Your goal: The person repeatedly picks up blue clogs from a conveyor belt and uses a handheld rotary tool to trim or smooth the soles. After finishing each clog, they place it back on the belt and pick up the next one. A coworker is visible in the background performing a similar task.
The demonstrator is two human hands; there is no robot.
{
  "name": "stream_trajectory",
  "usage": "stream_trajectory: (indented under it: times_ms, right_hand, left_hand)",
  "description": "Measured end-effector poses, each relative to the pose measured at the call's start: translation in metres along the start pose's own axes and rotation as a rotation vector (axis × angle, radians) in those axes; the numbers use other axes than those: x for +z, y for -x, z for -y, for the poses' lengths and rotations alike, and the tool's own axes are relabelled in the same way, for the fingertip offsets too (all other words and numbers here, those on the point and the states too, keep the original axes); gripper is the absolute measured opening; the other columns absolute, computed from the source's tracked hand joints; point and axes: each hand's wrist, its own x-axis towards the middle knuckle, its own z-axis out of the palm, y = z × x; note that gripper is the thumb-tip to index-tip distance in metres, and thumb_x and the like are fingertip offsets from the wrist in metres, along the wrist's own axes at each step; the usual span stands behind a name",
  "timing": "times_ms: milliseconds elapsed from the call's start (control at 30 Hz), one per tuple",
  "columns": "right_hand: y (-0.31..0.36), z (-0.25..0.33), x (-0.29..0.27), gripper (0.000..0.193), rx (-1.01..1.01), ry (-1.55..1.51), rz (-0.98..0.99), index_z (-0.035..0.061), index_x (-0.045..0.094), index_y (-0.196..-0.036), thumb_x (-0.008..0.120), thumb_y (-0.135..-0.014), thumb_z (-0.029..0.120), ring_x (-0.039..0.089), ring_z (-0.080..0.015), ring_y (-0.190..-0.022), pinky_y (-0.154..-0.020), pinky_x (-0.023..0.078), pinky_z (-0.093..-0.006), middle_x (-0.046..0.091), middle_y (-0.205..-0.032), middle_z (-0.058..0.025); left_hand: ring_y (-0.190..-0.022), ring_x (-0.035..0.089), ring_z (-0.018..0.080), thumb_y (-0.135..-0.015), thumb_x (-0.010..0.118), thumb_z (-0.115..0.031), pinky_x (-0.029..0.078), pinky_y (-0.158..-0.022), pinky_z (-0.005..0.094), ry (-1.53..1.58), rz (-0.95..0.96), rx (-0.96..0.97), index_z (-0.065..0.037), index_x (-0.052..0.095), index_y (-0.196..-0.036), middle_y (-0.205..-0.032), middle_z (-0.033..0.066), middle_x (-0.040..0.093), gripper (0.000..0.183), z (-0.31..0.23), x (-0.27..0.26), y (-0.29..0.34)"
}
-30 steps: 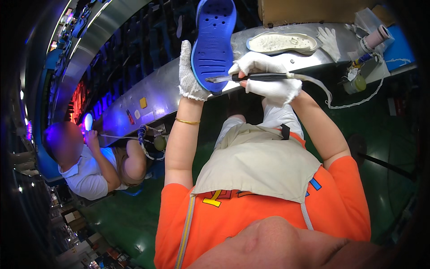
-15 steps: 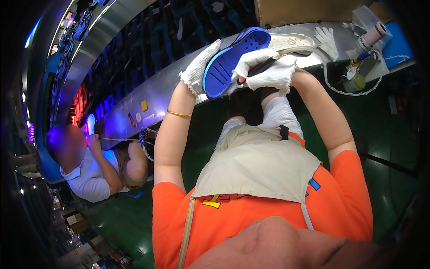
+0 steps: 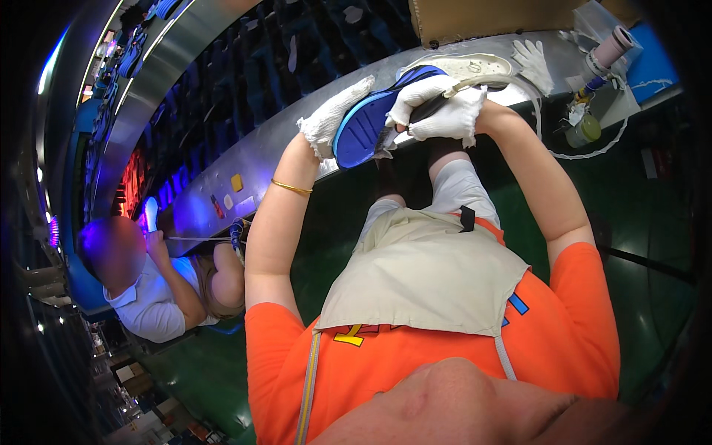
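My left hand (image 3: 334, 115), in a white knit glove, is closed on the outer side of a blue foam clog (image 3: 361, 133). The clog is tilted over the bench edge, its grooved heel end toward me. My gloved right hand (image 3: 447, 113) wraps round the black handle of a brush (image 3: 428, 109), close against the clog's inner side. What look like pale bristles show below that hand, partly hidden. A pale hose (image 3: 512, 79) runs from the right hand toward the bench. Behind the blue clog, a white clog (image 3: 486, 67) lies on the bench.
On the metal bench (image 3: 326, 68) lie a spare white glove (image 3: 532, 65) and a yellow block (image 3: 236, 182). A pinkish roll (image 3: 612, 46) and a greenish jar (image 3: 584, 133) are at the right. A cardboard box (image 3: 482, 21) stands behind. At the left sits another person (image 3: 152, 297) holding a shoe-shaped piece.
The blue clog has tilted and dropped nearer the bench edge, so its holed toe end shows less. Both hands have moved slightly with it, keeping their grips.
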Motion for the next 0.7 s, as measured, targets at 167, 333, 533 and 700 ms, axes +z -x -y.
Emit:
stream_trajectory:
  times_ms: [167,333,533,700]
  right_hand:
    - [0.007,-0.025,-0.014,0.022,0.092,-0.313,0.08,0.0104,0.068,-0.086,0.067,-0.064,0.011,0.062,-0.0154,-0.085,-0.077,0.05,-0.029,0.067,-0.09,-0.0028]
    - [0.008,-0.01,0.012,0.015,-0.172,-0.607,-0.205,0.0037,0.066,-0.093,0.065,-0.079,0.003,0.062,-0.0113,-0.085,-0.076,0.051,-0.0256,0.066,-0.092,-0.0061]
    - [0.013,0.022,0.056,0.009,-0.142,-0.476,-0.219,0.0067,0.065,-0.083,0.068,-0.075,0.01,0.062,-0.0127,-0.076,-0.073,0.05,-0.0268,0.065,-0.078,-0.0044]
    - [0.007,0.012,0.044,0.017,0.05,-1.039,-0.208,0.0005,0.064,-0.091,0.067,-0.078,0.011,0.061,-0.0112,-0.082,-0.078,0.05,-0.0256,0.064,-0.091,-0.0075]
  left_hand:
    - [-0.074,0.069,0.0266,-0.093,0.052,-0.043,0.06,-0.066,0.0412,0.123,0.041,-0.037,0.001,0.059,-0.115,-0.099,0.0167,0.067,0.05,0.004,-0.011,-0.003]
    - [-0.101,0.062,0.0339,-0.095,0.035,-0.055,0.054,-0.085,0.0505,0.511,0.339,0.231,-0.005,0.042,-0.134,-0.118,0.0216,0.058,0.063,0.021,-0.006,0.001]
    - [-0.1,0.061,0.0346,-0.092,0.034,-0.058,0.05,-0.091,0.0444,0.63,0.187,0.586,-0.002,0.048,-0.128,-0.116,0.0231,0.059,0.068,0.057,-0.016,-0.022]
    - [-0.098,0.061,0.0309,-0.092,0.038,-0.047,0.048,-0.092,0.0439,0.658,0.116,0.664,-0.002,0.05,-0.124,-0.112,0.0209,0.06,0.057,0.065,-0.008,-0.015]
